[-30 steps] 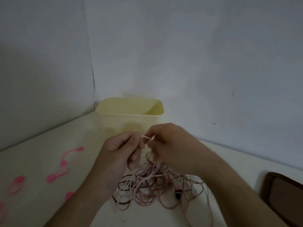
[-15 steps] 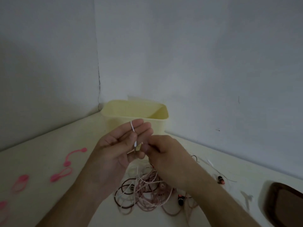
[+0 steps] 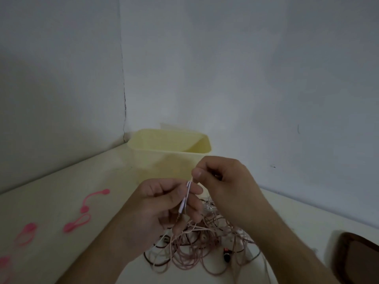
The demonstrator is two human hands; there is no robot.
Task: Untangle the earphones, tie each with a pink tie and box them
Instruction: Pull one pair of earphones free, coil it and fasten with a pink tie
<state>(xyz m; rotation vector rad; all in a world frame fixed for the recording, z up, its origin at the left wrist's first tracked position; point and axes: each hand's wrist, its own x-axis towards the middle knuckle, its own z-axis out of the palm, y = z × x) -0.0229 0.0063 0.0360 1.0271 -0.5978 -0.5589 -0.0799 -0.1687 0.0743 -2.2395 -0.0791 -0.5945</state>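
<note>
Two hands work above one tangled heap of earphones [image 3: 196,249] on the table [image 3: 61,191]. The left hand [image 3: 162,208] grips a white plug end [image 3: 184,201]; the right hand [image 3: 223,181] pinches the same cord just above it. One yellow box [image 3: 164,158] stands beyond them. Four pink ties [image 3: 77,222] lie left of the left hand.

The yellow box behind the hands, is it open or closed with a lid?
Open. The yellow box shows a bare rim and its inner wall, with no lid on it. Whether anything lies inside cannot be told.
</note>
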